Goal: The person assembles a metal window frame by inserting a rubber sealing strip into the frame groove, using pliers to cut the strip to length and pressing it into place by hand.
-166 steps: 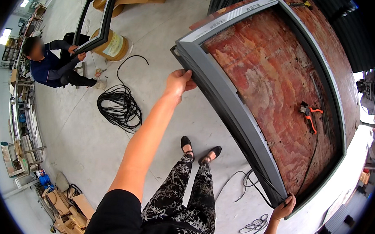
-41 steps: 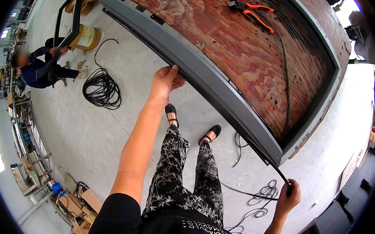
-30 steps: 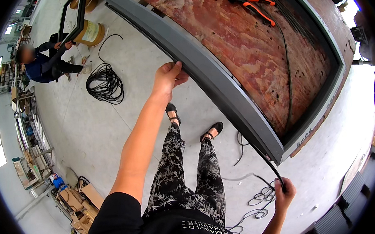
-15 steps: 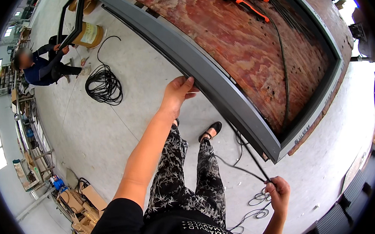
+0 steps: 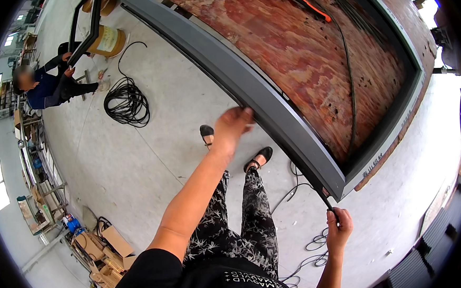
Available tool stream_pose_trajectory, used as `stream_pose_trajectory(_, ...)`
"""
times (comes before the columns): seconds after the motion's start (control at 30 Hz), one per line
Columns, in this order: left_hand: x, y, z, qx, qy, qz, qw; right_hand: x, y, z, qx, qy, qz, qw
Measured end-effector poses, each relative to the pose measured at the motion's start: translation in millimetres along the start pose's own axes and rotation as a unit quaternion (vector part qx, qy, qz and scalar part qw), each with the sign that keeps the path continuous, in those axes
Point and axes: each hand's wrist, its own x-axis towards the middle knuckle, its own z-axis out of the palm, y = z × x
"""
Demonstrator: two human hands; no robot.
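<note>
A grey metal frame (image 5: 270,105), shaped like a window frame, lies on a reddish plywood board (image 5: 288,50). A thin black rubber strip (image 5: 325,197) runs along its near outer edge and leaves it at the near right corner. My right hand (image 5: 340,226) pinches the strip just below that corner. My left hand (image 5: 233,127), a little blurred, is closed at the frame's near edge, thumb pressed on the strip there. Orange-handled pliers (image 5: 306,1) lie on the board, inside the frame. Beside them, a thin dark cord (image 5: 350,78) stretches across the wood.
A coil of black strip (image 5: 126,104) lies on the pale floor (image 5: 151,149) at left. Loose dark loops (image 5: 317,244) lie near my right forearm. At far left a person (image 5: 42,89) holds another dark frame (image 5: 96,26) beside a yellowish bucket (image 5: 109,41). Cardboard boxes (image 5: 115,241) stand lower left.
My left hand has slid right and nearer along the frame's edge. My right hand has risen slightly, and the strip that hung apart from the frame now lies against it up to the corner.
</note>
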Motion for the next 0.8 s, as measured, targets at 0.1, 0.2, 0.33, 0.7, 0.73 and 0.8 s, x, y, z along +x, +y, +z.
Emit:
stream_pose_trajectory(0.1,-7.6,-11.1,7.8,-0.012,-0.048,-0.026,0.998,3.5,4.7,3.3,-0.027,0.004,-0.005,1.0)
stream_pose_trajectory(0.2,-6.2,-7.6,3.2,-0.045,-0.04,-0.018,0.998,3.4,0.4,1.1,-0.059,-0.001,0.004,0.998)
stream_pose_trajectory(0.33,31.8,19.1,-36.2,-0.043,0.01,0.006,0.999,5.0,-4.5,-6.2,-0.065,-0.013,-0.002,0.998)
stream_pose_trajectory(0.7,78.7,63.2,-80.4,-0.099,0.032,0.027,0.994,3.5,-4.4,4.7,-0.039,0.015,-0.019,0.999)
stream_pose_trajectory(0.73,56.0,42.5,-63.5,-0.064,0.001,-0.01,0.998,4.1,-5.6,4.3,-0.037,0.011,-0.021,0.999)
stream_pose_trajectory(0.8,4.2,8.6,-16.7,-0.031,-0.067,-0.069,0.995,2.5,-3.8,3.4,-0.035,0.01,-0.022,0.999)
